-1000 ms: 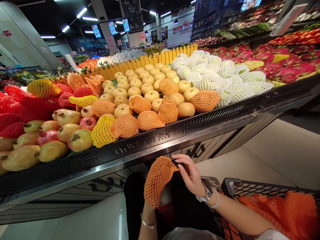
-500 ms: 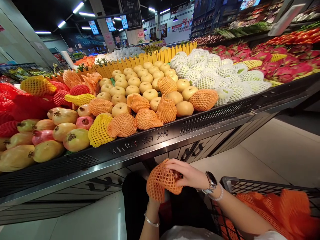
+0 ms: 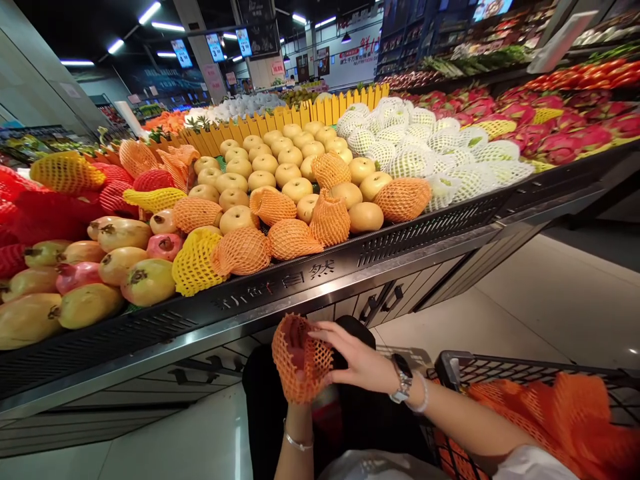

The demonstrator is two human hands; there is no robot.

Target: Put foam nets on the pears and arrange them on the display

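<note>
I read left hand (image 3: 300,408) below and partly inside orange foam net sleeve (image 3: 302,359), its grip hidden by mesh — can't tell. Sleeve's long axis near upright. Right hand (image 3: 359,365) just right of it, nearer — fingers (image 3: 327,331) spread, touching mesh, holding nothing. Shopping cart (image 3: 525,373) beyond right forearm.

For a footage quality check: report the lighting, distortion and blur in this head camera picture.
Head view: ceiling strip lights give bright, even light, with a soft sheen on the Asian pears; head view: wide-angle bending slants and curves the steel display edge; head view: the orange foam net and right hand look sharp, with no clear motion blur.
</note>
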